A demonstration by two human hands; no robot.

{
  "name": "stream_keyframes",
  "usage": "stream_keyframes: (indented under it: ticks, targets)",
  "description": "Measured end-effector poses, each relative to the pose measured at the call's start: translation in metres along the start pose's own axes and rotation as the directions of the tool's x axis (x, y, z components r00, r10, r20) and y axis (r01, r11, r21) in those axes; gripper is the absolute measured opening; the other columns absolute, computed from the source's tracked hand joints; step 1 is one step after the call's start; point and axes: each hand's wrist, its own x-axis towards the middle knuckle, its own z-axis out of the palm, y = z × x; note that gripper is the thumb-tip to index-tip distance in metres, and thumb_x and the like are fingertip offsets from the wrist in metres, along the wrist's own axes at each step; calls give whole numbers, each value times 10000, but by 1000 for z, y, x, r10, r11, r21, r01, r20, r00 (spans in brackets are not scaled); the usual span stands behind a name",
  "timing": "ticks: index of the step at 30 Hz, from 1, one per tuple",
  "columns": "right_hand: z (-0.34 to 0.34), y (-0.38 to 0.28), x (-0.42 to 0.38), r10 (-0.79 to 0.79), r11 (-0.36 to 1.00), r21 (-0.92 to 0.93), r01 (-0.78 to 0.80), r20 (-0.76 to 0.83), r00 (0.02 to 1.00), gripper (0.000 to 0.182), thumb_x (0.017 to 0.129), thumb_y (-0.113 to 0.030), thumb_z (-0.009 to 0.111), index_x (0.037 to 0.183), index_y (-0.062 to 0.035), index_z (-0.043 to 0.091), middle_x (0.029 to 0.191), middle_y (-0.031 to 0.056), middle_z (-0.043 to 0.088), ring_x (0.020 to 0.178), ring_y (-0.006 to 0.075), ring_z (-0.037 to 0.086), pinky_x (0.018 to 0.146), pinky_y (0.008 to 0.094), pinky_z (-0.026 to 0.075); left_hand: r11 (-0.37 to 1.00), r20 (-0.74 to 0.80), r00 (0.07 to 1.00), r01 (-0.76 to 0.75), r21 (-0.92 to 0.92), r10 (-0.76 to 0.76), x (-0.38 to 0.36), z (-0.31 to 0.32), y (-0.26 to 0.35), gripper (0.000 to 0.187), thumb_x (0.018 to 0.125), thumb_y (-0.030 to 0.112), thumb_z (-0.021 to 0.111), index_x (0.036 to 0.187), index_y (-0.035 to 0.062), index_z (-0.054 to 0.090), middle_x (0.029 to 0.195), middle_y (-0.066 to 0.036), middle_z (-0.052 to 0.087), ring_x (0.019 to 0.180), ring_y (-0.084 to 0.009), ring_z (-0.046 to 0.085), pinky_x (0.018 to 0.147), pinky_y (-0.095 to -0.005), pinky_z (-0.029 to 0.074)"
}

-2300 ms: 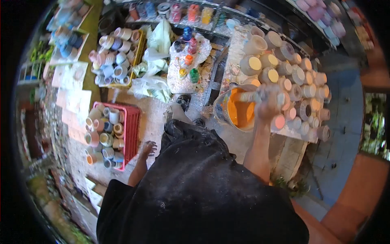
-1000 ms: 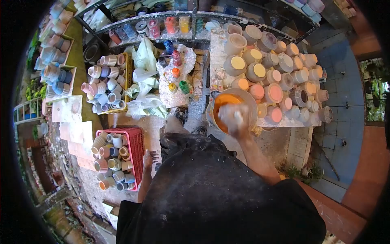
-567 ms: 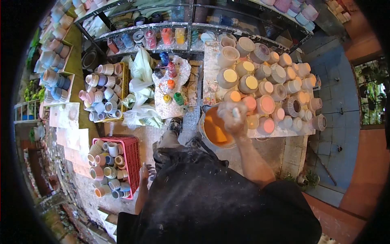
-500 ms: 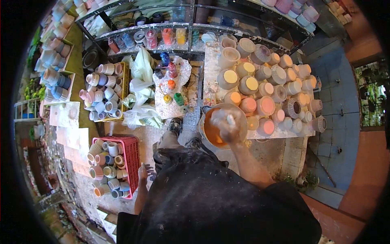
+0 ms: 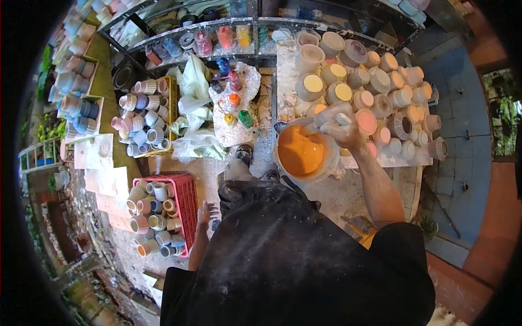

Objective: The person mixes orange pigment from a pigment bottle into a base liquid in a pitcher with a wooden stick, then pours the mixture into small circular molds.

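A bucket point(image 5: 329, 166) holds a smooth orange liquid point(image 5: 302, 153). Over its right rim is my right hand point(image 5: 338, 126), fingers wrapped around a pale stick point(image 5: 311, 129) that slants down to the liquid; most of the stick is hidden by the hand. My left hand point(image 5: 206, 213) hangs low beside my body, fingers spread and nothing in it. Nearest to that hand is a red plastic crate point(image 5: 187, 212) filled with small ribbed pots point(image 5: 156, 221).
A table to the right bears many moulds point(image 5: 380, 81), several filled with yellow, orange or pink. Colour bottles point(image 5: 234, 100) stand on a splattered white board point(image 5: 223, 133), beside crumpled plastic bags point(image 5: 196, 117). A yellow crate point(image 5: 173, 103) of pots and a jar shelf point(image 5: 215, 57) are farther off.
My right hand has moved right, from over the bucket's middle to its right rim, uncovering the orange liquid. The whole view has shifted slightly. My left hand still hangs open.
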Motion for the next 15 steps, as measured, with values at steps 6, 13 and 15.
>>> stream_keyframes:
  ticks: [6, 13, 15]
  targets:
    - [-26, 6, -26, -7, 994, -96, 56, 451, 892, 190, 688, 30, 631, 766, -23, 465, 772, 49, 524, 682, 173, 516, 680, 349, 424, 997, 50, 998, 43, -66, -40, 8, -4, 7, 592, 916, 543, 304, 1026, 23, 564, 846, -102, 627, 692, -218, 608, 612, -359, 484]
    - [35, -43, -49, 298, 790, 574, -213, -57, 953, 182, 701, 26, 525, 597, -39, 391, 536, 34, 369, 498, 155, 359, 536, 309, 345, 985, -52, 995, 75, -156, -84, 8, -12, -2, 582, 919, 529, 303, 1061, 17, 541, 865, -111, 632, 730, -229, 616, 634, -364, 485]
    - [55, -58, -29, 358, 747, 645, -165, -181, 916, 223, 710, 8, 482, 539, -61, 357, 505, 29, 329, 458, 148, 284, 498, 315, 287, 983, -80, 994, 64, -169, -79, -1, -6, 6, 584, 917, 530, 309, 1089, 18, 531, 893, -114, 635, 743, -230, 620, 633, -354, 486]
